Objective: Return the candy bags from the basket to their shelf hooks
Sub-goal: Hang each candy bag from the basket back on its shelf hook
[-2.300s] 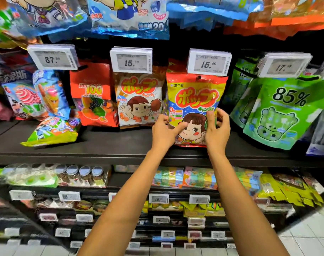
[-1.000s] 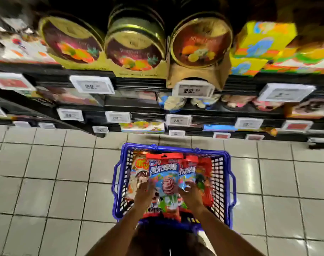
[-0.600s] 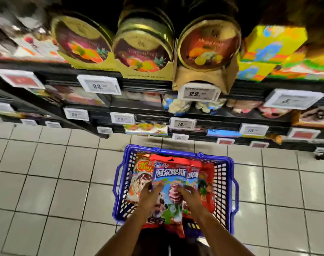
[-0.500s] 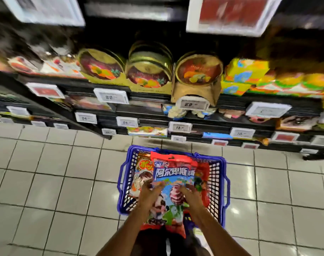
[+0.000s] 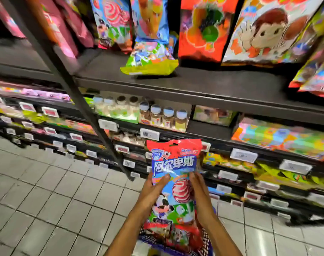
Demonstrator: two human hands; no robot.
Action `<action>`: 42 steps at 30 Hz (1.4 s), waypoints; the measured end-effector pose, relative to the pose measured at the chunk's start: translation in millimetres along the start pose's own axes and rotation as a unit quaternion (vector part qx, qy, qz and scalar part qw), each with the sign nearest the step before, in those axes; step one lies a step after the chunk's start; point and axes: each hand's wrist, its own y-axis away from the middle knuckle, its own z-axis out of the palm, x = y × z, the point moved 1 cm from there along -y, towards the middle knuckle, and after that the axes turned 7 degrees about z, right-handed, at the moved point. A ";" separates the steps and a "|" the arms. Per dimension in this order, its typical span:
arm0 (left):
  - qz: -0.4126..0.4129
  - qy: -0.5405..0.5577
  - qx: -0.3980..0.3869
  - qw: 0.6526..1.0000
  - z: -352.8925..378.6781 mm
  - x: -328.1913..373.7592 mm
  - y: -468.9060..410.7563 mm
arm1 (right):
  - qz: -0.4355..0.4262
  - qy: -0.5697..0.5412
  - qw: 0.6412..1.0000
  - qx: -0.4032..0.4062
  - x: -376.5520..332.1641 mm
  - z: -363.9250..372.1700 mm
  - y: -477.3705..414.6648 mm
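Nearest to us, the blue basket [image 5: 176,246] sits at the bottom edge, mostly cut off and covered by our forearms; we can make out more candy packets in it but not how many. Just above it we hold 1 lollipop bag [image 5: 176,182] upright between both hands: our left hand [image 5: 152,191] grips its left edge with the thumb laid across the front, and our right hand [image 5: 200,196] closes on its right edge. We judge that the 2-handed hold keeps the floppy bag flat and its red top strip, with the hang slot, pointing up and free for a hook. The fingers behind the bag are hidden.

Farther off, lower shelves carry jars and price tags too blurred to read. Beyond them, on the dark upper shelf [image 5: 203,84], a yellow-green packet [image 5: 150,61] lies loose. Above it hang rows of bags, among them matching lollipop bags [image 5: 111,21] at upper left, likely our destination. The hooks themselves are cut off by the top of the frame, so we cannot tell which one is free.
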 end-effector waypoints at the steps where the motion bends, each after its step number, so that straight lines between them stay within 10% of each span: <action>1: 0.020 0.012 0.001 1.000 2.8 22.1 1.8 | -0.030 0.005 0.999 -0.013 -23.5 12.2 6.4; 13: 0.216 0.060 -0.003 0.975 -24.5 203.4 -7.2 | -0.267 0.009 0.961 -0.068 -172.7 145.9 29.0; 29: 0.312 0.091 -0.027 0.945 -162.5 341.3 -122.0 | -0.370 0.037 0.928 -0.027 -256.7 343.6 -34.7; 42: 0.358 0.101 -0.044 0.927 -181.3 355.5 -158.5 | -0.502 0.331 0.761 0.246 -356.5 399.5 -49.7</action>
